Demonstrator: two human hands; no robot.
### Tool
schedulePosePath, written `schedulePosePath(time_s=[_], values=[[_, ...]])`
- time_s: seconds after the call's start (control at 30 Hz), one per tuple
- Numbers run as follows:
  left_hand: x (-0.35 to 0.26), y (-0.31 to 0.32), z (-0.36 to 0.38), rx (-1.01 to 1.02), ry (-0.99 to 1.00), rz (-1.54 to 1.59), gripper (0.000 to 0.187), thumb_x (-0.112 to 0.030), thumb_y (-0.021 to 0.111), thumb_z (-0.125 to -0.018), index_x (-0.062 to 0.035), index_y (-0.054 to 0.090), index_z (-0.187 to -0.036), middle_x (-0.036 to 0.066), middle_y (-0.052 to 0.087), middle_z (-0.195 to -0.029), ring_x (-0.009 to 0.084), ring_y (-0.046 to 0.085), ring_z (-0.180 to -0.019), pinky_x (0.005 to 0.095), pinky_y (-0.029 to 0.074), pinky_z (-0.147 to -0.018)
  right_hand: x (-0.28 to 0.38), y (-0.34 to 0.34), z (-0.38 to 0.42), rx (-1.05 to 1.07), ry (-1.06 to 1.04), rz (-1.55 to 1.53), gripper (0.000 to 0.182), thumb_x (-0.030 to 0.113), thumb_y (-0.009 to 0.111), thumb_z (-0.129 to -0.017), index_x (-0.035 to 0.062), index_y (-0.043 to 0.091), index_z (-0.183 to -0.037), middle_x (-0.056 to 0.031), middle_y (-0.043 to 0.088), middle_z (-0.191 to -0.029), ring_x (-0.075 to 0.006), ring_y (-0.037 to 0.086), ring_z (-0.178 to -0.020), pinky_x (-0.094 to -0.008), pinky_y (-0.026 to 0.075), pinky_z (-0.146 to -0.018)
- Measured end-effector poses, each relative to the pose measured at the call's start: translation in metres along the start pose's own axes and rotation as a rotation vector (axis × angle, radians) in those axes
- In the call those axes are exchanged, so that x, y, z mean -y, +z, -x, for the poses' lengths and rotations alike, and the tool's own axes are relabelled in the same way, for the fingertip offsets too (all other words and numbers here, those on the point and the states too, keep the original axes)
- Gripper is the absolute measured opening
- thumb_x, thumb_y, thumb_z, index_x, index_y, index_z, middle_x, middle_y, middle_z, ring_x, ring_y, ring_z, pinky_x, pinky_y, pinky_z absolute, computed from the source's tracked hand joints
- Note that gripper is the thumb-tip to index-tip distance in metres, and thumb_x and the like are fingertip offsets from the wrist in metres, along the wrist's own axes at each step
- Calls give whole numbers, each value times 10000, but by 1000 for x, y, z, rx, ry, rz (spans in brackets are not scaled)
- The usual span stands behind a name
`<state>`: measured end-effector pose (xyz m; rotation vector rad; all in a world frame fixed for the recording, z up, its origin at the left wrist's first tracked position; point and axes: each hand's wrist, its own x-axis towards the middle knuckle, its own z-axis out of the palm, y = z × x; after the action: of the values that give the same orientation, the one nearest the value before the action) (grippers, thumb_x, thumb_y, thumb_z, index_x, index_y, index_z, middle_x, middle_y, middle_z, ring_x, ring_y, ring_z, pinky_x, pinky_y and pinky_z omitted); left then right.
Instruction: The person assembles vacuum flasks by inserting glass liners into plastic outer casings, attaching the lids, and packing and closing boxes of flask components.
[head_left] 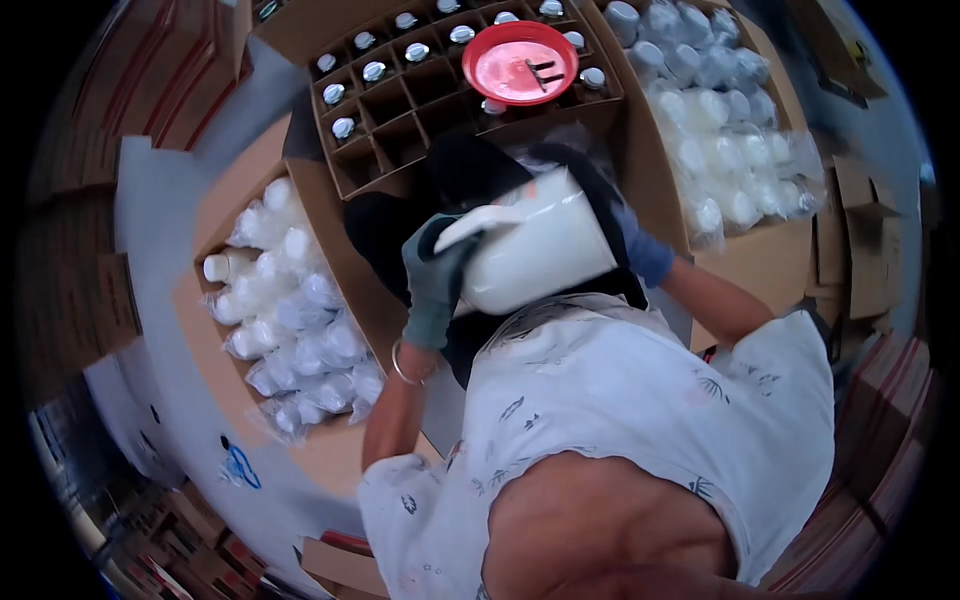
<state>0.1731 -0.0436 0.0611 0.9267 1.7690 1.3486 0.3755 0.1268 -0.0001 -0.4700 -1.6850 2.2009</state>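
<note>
- Far left: a box of bagged white bottles (290, 310) lies open.
- Left of centre: the left hand (435, 280), gloved, has its fingers wrapped around the white jug (535, 245) at its handle.
- Centre: the jug is tilted, long axis running lower left to upper right.
- Right of centre: the right hand (640, 250), blue-gloved, sits behind the jug; its fingers are hidden, grip unclear.
- Upper centre: a red plate (520, 62) rests on the divided carton (400, 90).

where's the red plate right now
In the head view the red plate sits top centre, resting on the divided cardboard box of capped jars, beyond the white jug gripped by the gloved left hand. A box of bagged white containers lies to its right.
</note>
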Motion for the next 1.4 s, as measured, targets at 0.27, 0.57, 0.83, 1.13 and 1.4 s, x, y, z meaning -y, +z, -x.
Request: schedulePosePath(time_s=[0.27,0.57,0.83,1.13,1.4], values=[[-29,-4,-46,-45,-5,-18,158,-55,681,-766,9,659,-908,79,664,-772,121,612,-725,269,504,-672,50,3,-4,-303,-389,642,465,322,475,-944,41,437,-1313,-127,438,-1333,-235,449,-1215,-352,364,-1029],[-36,-9,-62,-125,19,-33,219,-74,723,-700,-2,658,-896,110,665,-788,164,633,-712,275,495,-698,54,-5,-43,-200,-283,151,426,218,465,-963,61,384,-1351,-85,445,-1309,-145,458,-1167,-312,404,-989],[-37,-30,-55,-292,422,-215,185,12,680,-729,16,657,-913,113,678,-923,221,642,-870,339,491,-830,69,19,-98,-41,-386,244,438,283,447,-962,44,427,-1329,-92,475,-1287,-209,444,-1201,-346,332,-1036],[50,-123,-24,-393,-122,-39,282,-184,493,-931,17,629,-1073,88,652,-1004,175,614,-898,327,491,-808,-89,-190,-258,-145,364,1627,560,356,565,-818,-22,503,-1227,-226,566,-1179,-320,563,-1088,-460,444,-917],[68,-127,-38,-370,-109,6,254,-107,449,-877,42,643,-944,139,656,-910,229,616,-822,336,474,-751,-74,-162,-271,-357,444,368,337,121,557,-778,46,536,-1106,-165,629,-954,-304,655,-846,-371,529,-727]])
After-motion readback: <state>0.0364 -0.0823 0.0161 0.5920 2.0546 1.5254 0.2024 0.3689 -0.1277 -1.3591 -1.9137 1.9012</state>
